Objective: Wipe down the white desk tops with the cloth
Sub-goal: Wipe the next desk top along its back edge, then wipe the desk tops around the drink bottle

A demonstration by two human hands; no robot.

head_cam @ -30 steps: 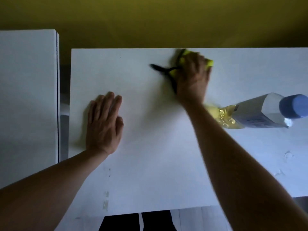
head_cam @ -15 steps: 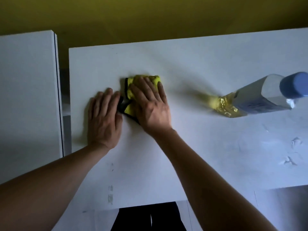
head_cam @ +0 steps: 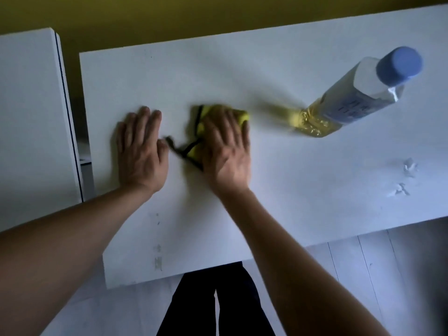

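Note:
A yellow cloth (head_cam: 196, 127) with a black edge lies on the white desk top (head_cam: 278, 180), a little left of its middle. My right hand (head_cam: 226, 147) presses flat on the cloth with straight, spread fingers and hides most of it. My left hand (head_cam: 140, 147) rests flat on the bare desk just to the left of the cloth, palm down, holding nothing. The right hand and cloth are blurred.
A clear bottle (head_cam: 351, 98) of yellow liquid with a blue cap stands on the desk at the right. A second white desk (head_cam: 29, 117) stands to the left across a narrow gap. Small chips (head_cam: 404, 178) mark the surface at the far right. A yellow wall runs behind.
My right hand swept the cloth from the desk's far edge down and left to beside my left hand, and has now shifted a little to the right. The left hand stayed planted.

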